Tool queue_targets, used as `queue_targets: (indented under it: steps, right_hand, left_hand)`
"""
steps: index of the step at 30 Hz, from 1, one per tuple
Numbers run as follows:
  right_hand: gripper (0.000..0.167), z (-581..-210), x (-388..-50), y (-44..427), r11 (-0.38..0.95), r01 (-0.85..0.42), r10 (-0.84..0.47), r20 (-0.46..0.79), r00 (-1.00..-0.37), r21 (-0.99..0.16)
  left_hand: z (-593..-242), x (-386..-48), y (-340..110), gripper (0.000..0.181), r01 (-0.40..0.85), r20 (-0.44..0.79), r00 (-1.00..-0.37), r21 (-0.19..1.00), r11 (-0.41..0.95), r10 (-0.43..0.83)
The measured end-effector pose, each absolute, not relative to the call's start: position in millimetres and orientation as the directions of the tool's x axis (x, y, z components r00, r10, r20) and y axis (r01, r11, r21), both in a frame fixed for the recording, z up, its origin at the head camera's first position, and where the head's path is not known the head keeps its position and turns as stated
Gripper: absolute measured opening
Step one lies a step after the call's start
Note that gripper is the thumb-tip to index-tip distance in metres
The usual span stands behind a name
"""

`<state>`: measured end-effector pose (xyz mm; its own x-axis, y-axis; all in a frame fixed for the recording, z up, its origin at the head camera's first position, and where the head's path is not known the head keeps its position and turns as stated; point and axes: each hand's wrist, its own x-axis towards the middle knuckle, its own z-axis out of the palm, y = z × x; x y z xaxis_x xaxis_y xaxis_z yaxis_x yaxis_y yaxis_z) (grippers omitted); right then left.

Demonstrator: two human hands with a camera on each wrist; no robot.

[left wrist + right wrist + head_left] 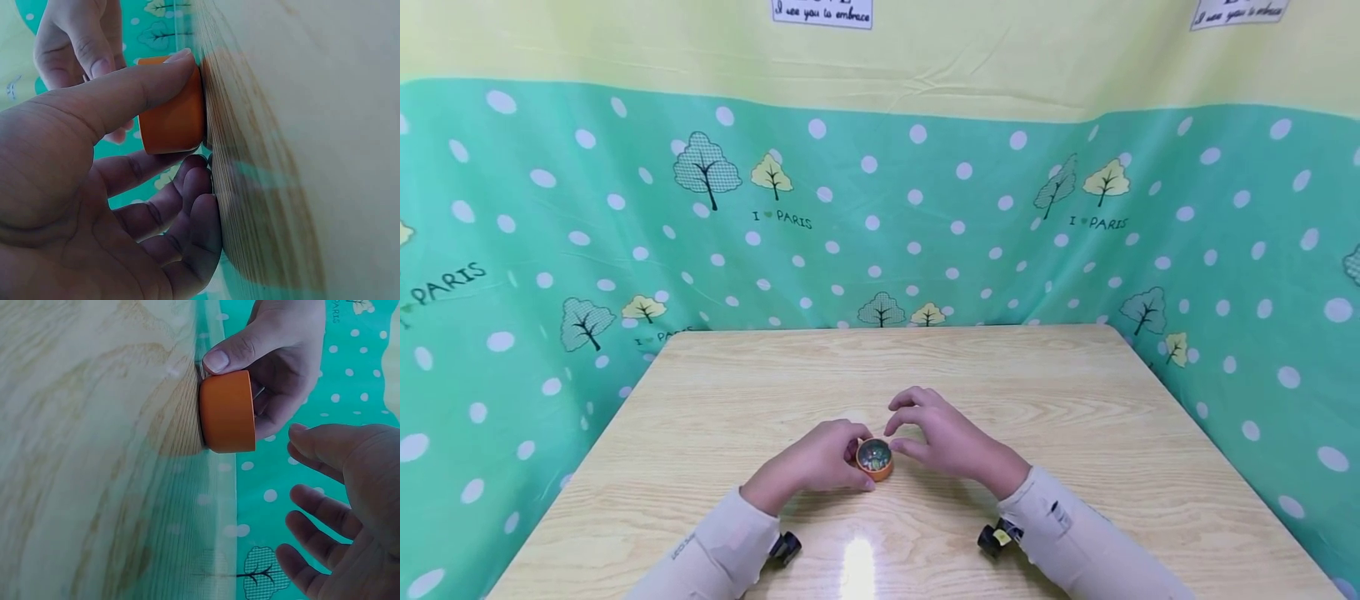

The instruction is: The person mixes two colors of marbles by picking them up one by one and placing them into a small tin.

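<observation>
A small round orange cup-like case [876, 460] with a clear domed top stands on the wooden table. Colourful bits show under the dome, too small to make out. My left hand [829, 457] grips the case by its side, thumb on the near side and fingers round the far side. In the left wrist view the thumb lies along the orange wall [172, 122]. To the right my right hand [946, 435] hovers just beside the case with fingers loosely bent, holding nothing. The right wrist view shows a gap between that hand [350, 506] and the orange case [228, 412].
The light wooden table [1000, 375] carries the case and reflects a bright light near its front. A green dotted curtain [917, 225] with printed trees surrounds the table at the back and both sides. Small black wrist cameras hang below both sleeves.
</observation>
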<state>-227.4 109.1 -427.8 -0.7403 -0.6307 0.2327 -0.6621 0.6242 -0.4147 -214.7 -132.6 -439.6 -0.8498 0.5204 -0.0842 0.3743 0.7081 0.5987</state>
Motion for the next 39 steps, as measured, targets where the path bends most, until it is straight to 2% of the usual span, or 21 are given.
queue_targets:
  steps: [16,29,39]
  right_hand:
    - [0.013,-427,-225,136,0.648,-0.629,-0.58,0.256,-0.773,-0.43]
    - [0.011,-436,-225,165,0.66,-0.575,-0.561,0.193,-0.805,-0.484]
    - [0.004,-437,-232,186,0.662,-0.529,-0.533,0.164,-0.83,-0.531]
  left_hand:
    - [-441,-217,-132,0.051,0.361,-0.098,-0.856,0.589,0.723,0.507]
    - [-442,-216,-133,0.053,0.354,-0.104,-0.853,0.605,0.713,0.511]
    - [-440,-213,-134,0.051,0.361,-0.09,-0.858,0.595,0.718,0.506]
